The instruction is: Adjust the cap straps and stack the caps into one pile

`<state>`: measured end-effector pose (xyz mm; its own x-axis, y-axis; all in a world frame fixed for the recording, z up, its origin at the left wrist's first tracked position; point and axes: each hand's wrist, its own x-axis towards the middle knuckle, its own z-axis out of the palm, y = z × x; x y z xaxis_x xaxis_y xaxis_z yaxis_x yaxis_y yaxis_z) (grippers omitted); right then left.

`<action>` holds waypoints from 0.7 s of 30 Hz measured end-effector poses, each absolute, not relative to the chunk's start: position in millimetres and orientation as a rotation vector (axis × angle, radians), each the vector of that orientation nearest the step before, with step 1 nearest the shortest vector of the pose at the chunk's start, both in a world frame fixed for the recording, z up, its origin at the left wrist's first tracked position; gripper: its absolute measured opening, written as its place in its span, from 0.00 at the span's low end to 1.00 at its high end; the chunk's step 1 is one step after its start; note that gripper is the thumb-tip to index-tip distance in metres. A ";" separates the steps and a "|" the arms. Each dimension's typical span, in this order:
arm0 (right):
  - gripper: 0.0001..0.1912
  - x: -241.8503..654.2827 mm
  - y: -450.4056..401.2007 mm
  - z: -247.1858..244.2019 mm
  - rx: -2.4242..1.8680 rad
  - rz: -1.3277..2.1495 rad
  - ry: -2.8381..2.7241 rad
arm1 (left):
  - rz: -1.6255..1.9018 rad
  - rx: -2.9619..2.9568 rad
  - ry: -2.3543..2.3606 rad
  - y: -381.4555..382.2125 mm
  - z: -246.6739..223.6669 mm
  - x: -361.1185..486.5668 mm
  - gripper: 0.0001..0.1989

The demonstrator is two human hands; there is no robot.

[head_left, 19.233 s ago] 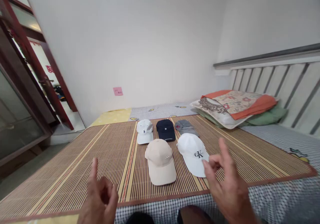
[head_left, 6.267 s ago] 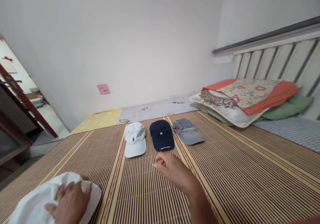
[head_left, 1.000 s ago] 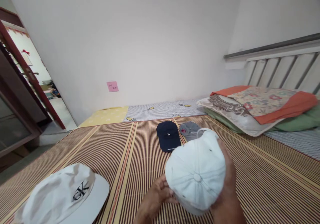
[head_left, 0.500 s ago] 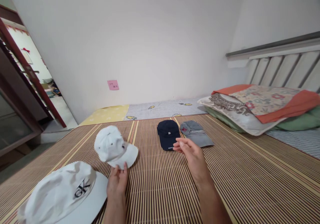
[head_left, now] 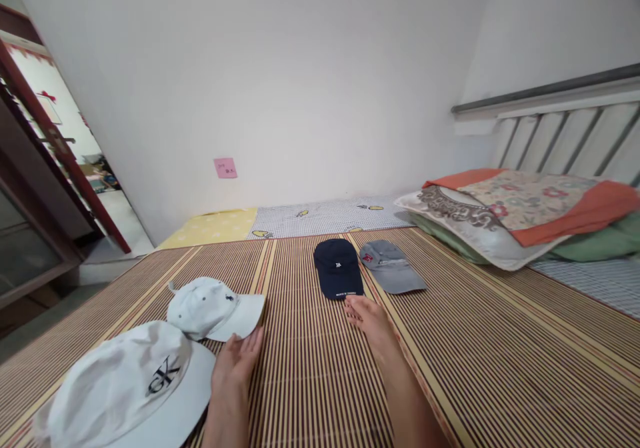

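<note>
A white baseball cap (head_left: pixel 203 308) with a small dark emblem rests on the striped bamboo mat (head_left: pixel 305 381), its brim pointing right. My left hand (head_left: pixel 236 365) lies at the near edge of that brim, fingers stretched out and apart; whether they still touch it I cannot tell. Closer to me at the left is a larger white cap (head_left: pixel 115 381) with black letters. My right hand (head_left: pixel 370 321) is at the front of the navy cap (head_left: pixel 337 268), its loosely bent fingers apart near the brim. A grey cap (head_left: pixel 393 268) sits right beside the navy one.
Stacked pillows (head_left: pixel 500 221) with an orange-edged floral cover are at the right, by a white slatted headboard (head_left: pixel 565 138). Behind the mat stands a white wall with a pink note (head_left: pixel 225 168). An open door (head_left: pixel 65 148) is at the far left.
The smaller white cap has come down from a tilted hold onto the mat, further left, by the larger cap. My right hand has moved slightly down and left, off the grey cap's front.
</note>
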<state>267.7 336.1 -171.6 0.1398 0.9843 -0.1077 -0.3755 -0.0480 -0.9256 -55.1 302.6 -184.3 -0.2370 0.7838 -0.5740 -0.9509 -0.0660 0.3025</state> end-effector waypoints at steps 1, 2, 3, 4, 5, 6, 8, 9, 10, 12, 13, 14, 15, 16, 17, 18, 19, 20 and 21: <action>0.19 268.9 339.8 -180.9 -1.043 1.326 -0.724 | 1.614 -0.300 0.750 297.9 -182.8 -49.5 0.31; 0.19 269.9 343.0 -189.2 -1.027 1.352 -0.676 | 1.570 -0.299 0.762 293.4 -181.3 -43.7 0.33; 0.20 270.6 345.7 -196.4 -1.003 1.378 -0.634 | 1.535 -0.296 0.772 289.4 -179.8 -37.9 0.33; 0.20 270.8 348.2 -202.5 -0.977 1.404 -0.595 | 1.512 -0.287 0.773 286.1 -178.5 -32.8 0.33; 0.21 270.6 350.4 -207.5 -0.953 1.427 -0.558 | 1.504 -0.278 0.773 283.7 -177.3 -28.5 0.33; 0.21 270.1 352.6 -211.4 -0.930 1.447 -0.524 | 1.510 -0.268 0.773 281.9 -176.4 -25.3 0.33; 0.22 268.4 357.0 -216.4 -0.885 1.475 -0.463 | 1.560 -0.248 0.776 280.4 -175.3 -22.1 0.33; 0.23 267.4 359.4 -217.9 -0.861 1.482 -0.440 | 1.594 -0.237 0.778 280.2 -175.0 -21.7 0.33; 0.23 266.3 361.8 -219.0 -0.836 1.483 -0.421 | 1.628 -0.227 0.782 280.2 -174.8 -21.7 0.33; 0.23 264.0 367.0 -220.7 -0.786 1.476 -0.397 | 1.679 -0.208 0.793 280.3 -174.1 -21.6 0.33; 0.23 262.9 369.6 -221.8 -0.768 1.469 -0.389 | 1.692 -0.200 0.799 280.2 -173.4 -21.0 0.32; 0.22 261.9 372.1 -223.3 -0.755 1.459 -0.381 | 1.696 -0.189 0.802 280.1 -172.4 -19.8 0.31; 0.21 261.3 374.3 -225.3 -0.749 1.446 -0.372 | 1.692 -0.178 0.802 279.8 -171.1 -18.0 0.29; 0.20 261.2 376.0 -227.9 -0.752 1.428 -0.360 | 1.681 -0.164 0.801 279.6 -169.6 -15.5 0.26; 0.19 261.9 377.0 -230.9 -0.763 1.406 -0.345 | 1.666 -0.151 0.801 279.4 -168.0 -12.3 0.24; 0.17 263.5 377.2 -234.2 -0.780 1.378 -0.325 | 1.650 -0.140 0.804 279.2 -166.5 -8.7 0.22; 0.16 266.1 376.6 -237.5 -0.802 1.346 -0.303 | 1.635 -0.133 0.810 279.2 -165.2 -4.6 0.20; 0.15 269.7 375.4 -240.6 -0.825 1.312 -0.280 | 1.621 -0.130 0.820 279.3 -164.2 -0.1 0.18; 0.15 274.1 373.6 -243.2 -0.847 1.277 -0.257 | 1.608 -0.129 0.832 279.5 -163.6 4.6 0.17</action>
<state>274.1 373.6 -243.2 0.3092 0.9104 -0.2750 -0.7334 0.0442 -0.6784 4.6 279.5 -163.6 -0.2357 0.8190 -0.5232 -0.9002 0.0189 0.4351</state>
